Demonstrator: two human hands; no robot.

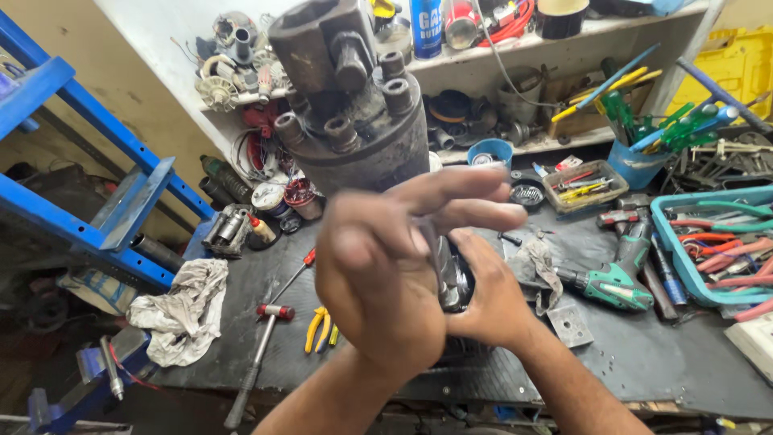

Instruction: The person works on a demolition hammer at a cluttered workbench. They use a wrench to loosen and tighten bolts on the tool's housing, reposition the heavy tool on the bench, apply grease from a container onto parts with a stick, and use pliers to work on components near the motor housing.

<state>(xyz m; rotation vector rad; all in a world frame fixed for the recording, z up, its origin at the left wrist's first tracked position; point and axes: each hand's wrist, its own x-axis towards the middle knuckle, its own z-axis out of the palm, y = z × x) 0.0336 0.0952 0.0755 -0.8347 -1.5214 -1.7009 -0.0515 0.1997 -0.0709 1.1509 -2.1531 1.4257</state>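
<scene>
A dark, greasy cylindrical motor housing (354,105) with several bolt studs on its top end stands tilted in front of me, above the black workbench (644,354). My right hand (491,302) grips its lower end from the right, where a shiny metal part (452,278) shows between the fingers. In front of the housing is my left hand (378,274), its back towards me and its fingers stretched out straight to the right, slightly blurred. They lie across the housing's lower part without wrapping it. The housing's bottom is hidden behind both hands.
On the bench lie a hammer (256,358), yellow-handled pliers (318,329), a red screwdriver (296,270), a dirty rag (185,310) and a green cordless drill (616,282). A teal tray (662,229) of pliers sits right. Cluttered shelves stand behind; a blue metal frame (105,201) rises left.
</scene>
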